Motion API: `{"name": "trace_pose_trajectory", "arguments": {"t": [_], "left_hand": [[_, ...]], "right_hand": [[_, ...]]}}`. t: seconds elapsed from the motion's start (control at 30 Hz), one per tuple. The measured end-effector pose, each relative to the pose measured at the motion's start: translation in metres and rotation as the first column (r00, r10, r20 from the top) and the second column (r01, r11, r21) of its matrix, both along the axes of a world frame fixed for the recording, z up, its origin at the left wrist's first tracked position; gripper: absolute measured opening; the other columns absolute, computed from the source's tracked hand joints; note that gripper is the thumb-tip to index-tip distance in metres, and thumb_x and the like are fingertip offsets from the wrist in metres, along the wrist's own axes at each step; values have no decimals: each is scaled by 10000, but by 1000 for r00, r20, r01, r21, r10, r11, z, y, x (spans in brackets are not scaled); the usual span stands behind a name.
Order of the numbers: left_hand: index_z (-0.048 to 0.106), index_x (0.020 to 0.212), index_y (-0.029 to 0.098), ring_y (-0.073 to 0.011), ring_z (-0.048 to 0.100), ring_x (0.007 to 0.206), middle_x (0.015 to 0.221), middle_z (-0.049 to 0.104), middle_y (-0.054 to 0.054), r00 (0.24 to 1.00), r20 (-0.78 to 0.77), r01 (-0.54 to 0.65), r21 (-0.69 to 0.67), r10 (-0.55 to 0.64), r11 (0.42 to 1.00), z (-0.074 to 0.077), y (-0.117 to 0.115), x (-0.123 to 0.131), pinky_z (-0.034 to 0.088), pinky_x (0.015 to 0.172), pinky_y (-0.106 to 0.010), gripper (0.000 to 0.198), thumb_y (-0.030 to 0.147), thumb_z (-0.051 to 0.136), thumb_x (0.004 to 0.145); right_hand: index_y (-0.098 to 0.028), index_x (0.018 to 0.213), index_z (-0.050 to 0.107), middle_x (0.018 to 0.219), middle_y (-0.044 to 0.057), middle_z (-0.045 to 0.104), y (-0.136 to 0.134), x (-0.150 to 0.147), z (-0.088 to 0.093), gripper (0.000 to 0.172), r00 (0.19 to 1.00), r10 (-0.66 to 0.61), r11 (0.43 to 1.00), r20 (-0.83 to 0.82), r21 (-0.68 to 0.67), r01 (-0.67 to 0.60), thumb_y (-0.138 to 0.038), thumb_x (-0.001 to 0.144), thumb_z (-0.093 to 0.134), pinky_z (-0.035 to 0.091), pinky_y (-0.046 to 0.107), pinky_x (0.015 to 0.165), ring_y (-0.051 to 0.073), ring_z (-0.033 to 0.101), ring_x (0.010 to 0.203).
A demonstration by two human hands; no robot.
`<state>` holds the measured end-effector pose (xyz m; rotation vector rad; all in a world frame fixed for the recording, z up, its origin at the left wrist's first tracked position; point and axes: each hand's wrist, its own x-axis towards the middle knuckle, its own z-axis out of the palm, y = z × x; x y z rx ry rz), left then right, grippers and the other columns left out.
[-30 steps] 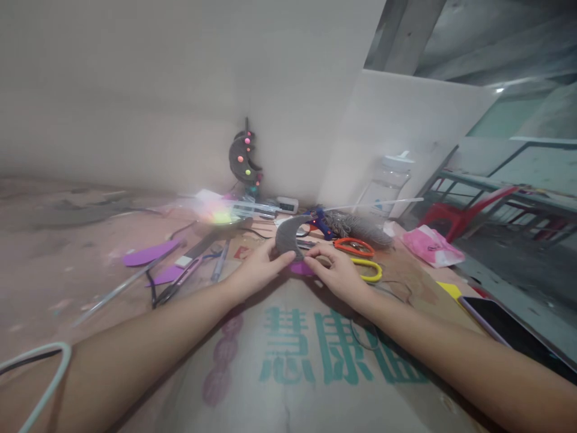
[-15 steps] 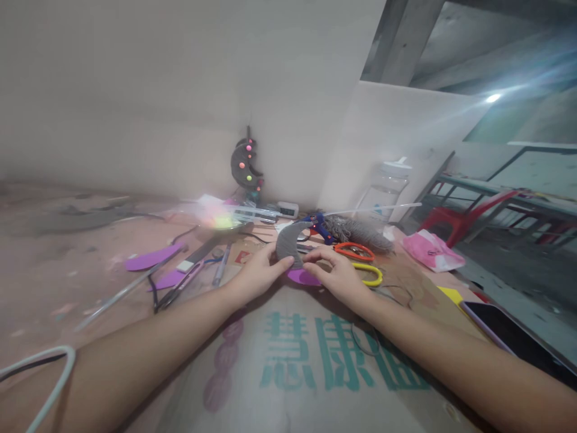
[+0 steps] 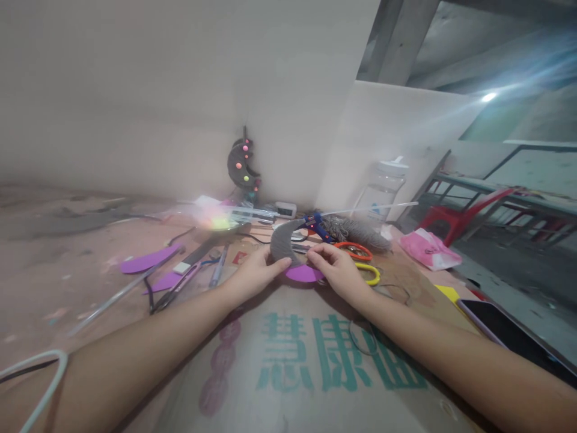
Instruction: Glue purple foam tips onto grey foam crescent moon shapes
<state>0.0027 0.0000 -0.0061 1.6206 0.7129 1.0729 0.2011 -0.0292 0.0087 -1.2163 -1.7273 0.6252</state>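
My left hand (image 3: 264, 266) is closed on a crescent (image 3: 282, 242), its thumb on the front and its fingers behind. Grey yarn covers most of the crescent, while its lower end (image 3: 303, 273) shows bare purple. At that bare end, my right hand (image 3: 337, 267) has thumb and index finger pinched together. What lies between those fingertips is too small to make out. A thin loose strand of grey yarn (image 3: 364, 350) loops over the cardboard below my right wrist.
Behind the hands lie a blue glue gun (image 3: 319, 227), a grey yarn bundle (image 3: 358, 233), orange-handled scissors (image 3: 354, 250) and a yellow handle (image 3: 372, 275). Purple pieces (image 3: 151, 260) and a cutter (image 3: 189, 276) sit left. A bottle (image 3: 383, 189) stands back right; a phone (image 3: 514, 337) lies right.
My right fingertips have drawn slightly away from the crescent's grey part and closed more. The purple end shows a little more. My left hand keeps its hold; the whole view has shifted slightly.
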Motion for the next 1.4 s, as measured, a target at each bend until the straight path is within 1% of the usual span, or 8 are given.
{"name": "trace_pose_trajectory", "arguments": {"t": [0.1, 0.2, 0.3, 0.57, 0.8, 0.93, 1.13, 1.4], "left_hand": [[652, 1068, 151, -233, 632, 947, 1055, 702, -90, 999, 38, -23, -51, 25, 998, -1, 2, 1, 471, 818, -305, 371, 351, 700, 759], [621, 1101, 160, -214, 635, 933, 1091, 693, -94, 994, 104, -27, -82, 35, 996, -1, 3, 2, 473, 808, -291, 417, 345, 720, 741], [586, 1150, 174, -174, 638, 840, 1063, 692, -82, 987, 159, -16, -84, 29, 996, -2, 4, 3, 474, 741, -256, 455, 355, 709, 751], [455, 1233, 155, -105, 535, 480, 555, 568, 45, 998, 55, -27, -129, 34, 991, -1, 3, 0, 408, 500, -203, 502, 406, 604, 824], [413, 1283, 144, -105, 545, 505, 594, 580, 35, 998, 59, -13, -120, 21, 993, 3, 1, 0, 440, 514, -208, 575, 403, 609, 809], [423, 1251, 137, -104, 529, 529, 592, 569, 36, 997, 76, -4, -118, 13, 993, 3, 2, -1, 427, 511, -196, 536, 389, 600, 812], [416, 1235, 139, -103, 483, 509, 571, 554, 43, 994, 110, 6, -131, 8, 991, 3, 2, -2, 402, 482, -192, 518, 390, 589, 816], [493, 1038, 141, -106, 516, 520, 554, 563, 40, 980, 123, -144, -104, 157, 984, 3, 3, 0, 416, 500, -198, 345, 355, 609, 794]], "right_hand": [[-195, 773, 589, 750, 17, 643, 4, 9, 15, 327, 999, -45, 999, 27, 19, 45, -459, 906, 448, 479, 278, 675, 169, 608, 727], [-195, 832, 630, 843, 25, 673, 11, 30, 40, 287, 958, -67, 996, 280, 80, 46, -406, 905, 449, 469, 291, 749, 176, 615, 794], [-212, 1056, 629, 935, 38, 695, 19, 58, 59, 270, 840, 15, 998, 543, -58, 20, -338, 836, 535, 477, 300, 726, 193, 634, 808], [-292, 1266, 590, 1144, 55, 676, 29, 97, 53, 553, 550, 113, 978, 828, -189, 84, -351, 721, 659, 475, 322, 755, 272, 651, 929], [-261, 1358, 498, 1139, 85, 653, 36, 94, 34, 590, 556, 185, 982, 810, -139, -125, -317, 780, 600, 464, 270, 761, 237, 632, 940], [-239, 1163, 573, 1063, 79, 684, 37, 88, 29, 374, 570, 9, 1000, 821, -17, 8, -347, 806, 575, 456, 290, 722, 250, 643, 892], [-213, 1150, 466, 1063, 75, 657, 33, 105, 53, 369, 766, 46, 999, 641, -44, -24, -456, 871, 479, 489, 322, 758, 243, 628, 925], [-200, 1166, 527, 1107, 81, 636, 24, 113, 74, 528, 758, 46, 999, 651, -37, -28, -545, 774, 607, 496, 379, 813, 276, 620, 949]]}}
